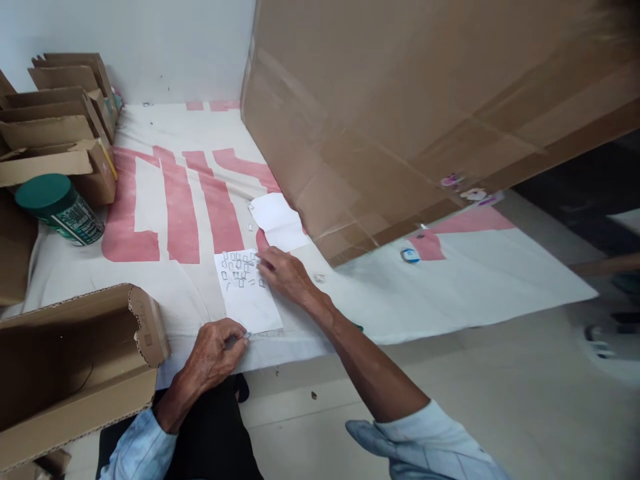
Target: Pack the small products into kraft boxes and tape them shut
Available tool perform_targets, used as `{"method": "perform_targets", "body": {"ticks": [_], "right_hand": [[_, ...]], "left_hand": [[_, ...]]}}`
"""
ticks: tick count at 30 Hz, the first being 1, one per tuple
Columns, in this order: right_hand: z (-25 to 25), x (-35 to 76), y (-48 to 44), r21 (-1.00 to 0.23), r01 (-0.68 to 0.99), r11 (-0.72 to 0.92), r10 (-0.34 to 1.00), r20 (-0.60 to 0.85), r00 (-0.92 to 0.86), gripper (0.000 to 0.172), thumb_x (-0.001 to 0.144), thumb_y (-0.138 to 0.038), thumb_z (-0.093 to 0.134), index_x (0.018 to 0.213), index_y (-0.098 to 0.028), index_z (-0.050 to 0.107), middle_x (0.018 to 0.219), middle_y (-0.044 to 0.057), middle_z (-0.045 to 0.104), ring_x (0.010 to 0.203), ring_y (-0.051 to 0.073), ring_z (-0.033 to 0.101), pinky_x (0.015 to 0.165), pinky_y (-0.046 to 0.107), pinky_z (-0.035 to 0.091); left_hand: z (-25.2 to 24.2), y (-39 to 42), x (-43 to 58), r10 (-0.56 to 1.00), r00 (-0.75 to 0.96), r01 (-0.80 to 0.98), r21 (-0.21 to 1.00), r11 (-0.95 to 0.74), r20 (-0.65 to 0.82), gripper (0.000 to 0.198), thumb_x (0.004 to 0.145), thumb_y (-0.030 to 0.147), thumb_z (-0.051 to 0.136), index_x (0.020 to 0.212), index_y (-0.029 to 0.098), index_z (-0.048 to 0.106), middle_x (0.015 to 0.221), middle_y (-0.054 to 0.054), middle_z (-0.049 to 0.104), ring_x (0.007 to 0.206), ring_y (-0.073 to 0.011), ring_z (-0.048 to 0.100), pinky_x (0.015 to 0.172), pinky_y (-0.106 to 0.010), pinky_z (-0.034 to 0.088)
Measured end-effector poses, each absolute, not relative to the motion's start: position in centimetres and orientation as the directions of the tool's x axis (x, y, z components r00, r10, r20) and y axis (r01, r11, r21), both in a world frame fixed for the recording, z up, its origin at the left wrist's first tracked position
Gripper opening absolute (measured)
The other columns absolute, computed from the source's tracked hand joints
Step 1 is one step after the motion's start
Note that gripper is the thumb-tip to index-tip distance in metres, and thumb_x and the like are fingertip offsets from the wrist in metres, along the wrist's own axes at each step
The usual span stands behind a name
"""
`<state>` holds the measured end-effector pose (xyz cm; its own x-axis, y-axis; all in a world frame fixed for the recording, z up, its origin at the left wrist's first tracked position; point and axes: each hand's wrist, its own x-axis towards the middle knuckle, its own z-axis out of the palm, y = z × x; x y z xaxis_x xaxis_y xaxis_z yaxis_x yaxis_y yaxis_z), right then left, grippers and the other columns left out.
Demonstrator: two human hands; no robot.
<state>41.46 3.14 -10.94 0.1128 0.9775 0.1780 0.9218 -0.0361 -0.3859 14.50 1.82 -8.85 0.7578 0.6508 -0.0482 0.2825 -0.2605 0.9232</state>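
A white sheet of paper [253, 310] lies near the table's front edge. Its upper half carries several rows of small dark-edged rectangles [239, 265]; whether they are drawn or loose pieces, I cannot tell. My right hand [287, 273] reaches in from the right, fingertips pinched together over the sheet's upper right corner; anything between them is hidden. At the sheet's lower left corner, my left hand [215, 350] pinches a tiny pale bluish piece [247, 335] between thumb and forefinger. Behind the right hand is a second, blank white paper [279, 220], creased across.
A large cardboard panel [350, 147] stands at the right rear. To the left are an open cardboard box [145, 327], a green-lidded container [63, 210] and several cardboard bins [55, 127]. A small blue-and-white item [410, 255] lies on the red-printed cloth [180, 207].
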Motion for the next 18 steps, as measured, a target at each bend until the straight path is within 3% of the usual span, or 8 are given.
{"method": "perform_targets", "body": {"ticks": [3,7,11,18], "right_hand": [[-10.8,42.0,2.7,-0.419,0.905,-0.079,0.970,0.176,0.166,0.014,0.094,-0.018,0.058,0.097,-0.019,0.072,0.096,0.007,0.071,0.082,0.020,0.062,0.075,0.030,0.045],[-11.2,41.2,2.9,-0.361,0.925,-0.116,0.976,0.131,0.173,0.011,0.096,-0.022,0.062,0.094,-0.021,0.072,0.102,0.007,0.073,0.092,0.021,0.065,0.076,0.030,0.043],[-11.7,40.4,3.4,-0.327,0.930,-0.166,0.968,0.126,0.217,0.019,0.100,-0.022,0.058,0.086,-0.021,0.071,0.102,0.009,0.073,0.098,0.022,0.064,0.077,0.031,0.042],[-12.8,39.9,3.5,-0.470,0.870,-0.150,0.919,0.259,0.298,0.019,0.098,-0.017,0.052,0.082,-0.022,0.061,0.094,0.010,0.070,0.092,0.024,0.061,0.082,0.034,0.045]], "left_hand": [[-9.0,1.9,14.5,0.653,0.757,0.277,0.925,-0.261,-0.042,0.017,0.085,0.013,0.060,0.071,0.019,0.066,0.091,-0.006,0.079,0.083,-0.0200,0.072,0.077,-0.029,0.050],[-8.9,1.8,14.4,0.655,0.754,0.279,0.924,-0.260,-0.043,0.018,0.087,0.016,0.060,0.071,0.019,0.066,0.092,-0.006,0.079,0.084,-0.0199,0.071,0.077,-0.030,0.049],[-9.0,1.8,14.4,0.662,0.748,0.289,0.923,-0.255,-0.051,0.017,0.086,0.016,0.059,0.070,0.019,0.065,0.091,-0.006,0.078,0.083,-0.0197,0.071,0.077,-0.029,0.048],[-9.2,2.2,14.5,0.668,0.744,0.284,0.918,-0.276,-0.030,0.019,0.087,0.021,0.058,0.071,0.019,0.068,0.089,-0.006,0.079,0.080,-0.0193,0.070,0.073,-0.028,0.047]]}}
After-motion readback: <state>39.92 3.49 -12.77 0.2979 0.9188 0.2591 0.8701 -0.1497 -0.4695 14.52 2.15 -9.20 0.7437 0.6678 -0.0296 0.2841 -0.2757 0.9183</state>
